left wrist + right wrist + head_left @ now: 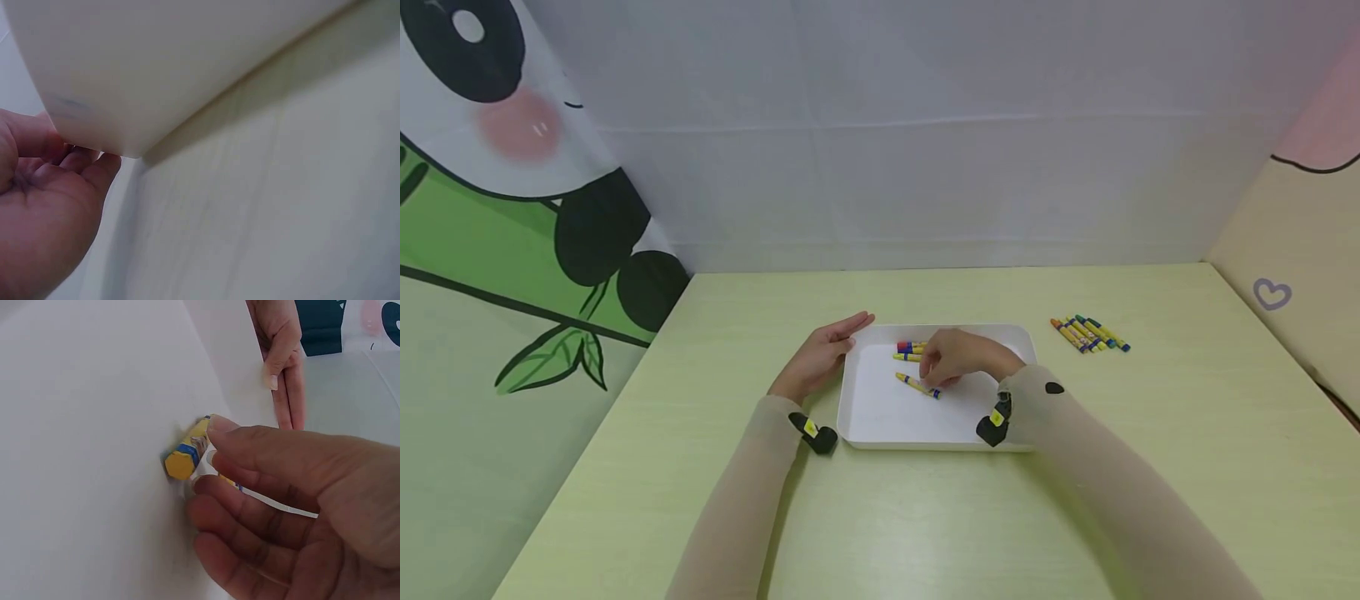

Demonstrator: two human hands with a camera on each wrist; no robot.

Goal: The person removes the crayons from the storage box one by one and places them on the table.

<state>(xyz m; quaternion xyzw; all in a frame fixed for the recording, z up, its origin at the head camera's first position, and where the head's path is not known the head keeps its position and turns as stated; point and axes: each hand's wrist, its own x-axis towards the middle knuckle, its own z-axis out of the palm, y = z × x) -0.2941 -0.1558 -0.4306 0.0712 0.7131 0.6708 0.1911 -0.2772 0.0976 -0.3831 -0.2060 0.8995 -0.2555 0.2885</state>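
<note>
A shallow white tray [880, 421] lies on the table, and my left hand [817, 357] holds its left rim between thumb and fingers. In the left wrist view, the fingers [103, 170] meet the outer edge of the tray. Over the tray is my right hand [958, 357], fingers loosely bent. Its thumb and fingertips are right beside a yellow crayon [917, 386] with blue bands, lying slanted on the tray floor. In the right wrist view, that crayon's flat yellow end [179, 467] shows past the fingertips. More crayons [908, 357] lie farther back, partly hidden by the right hand.
Several crayons [1090, 333] lie side by side on the table to the right of the tray. A pale wall stands behind the table [760, 300]. Printed panels flank both sides.
</note>
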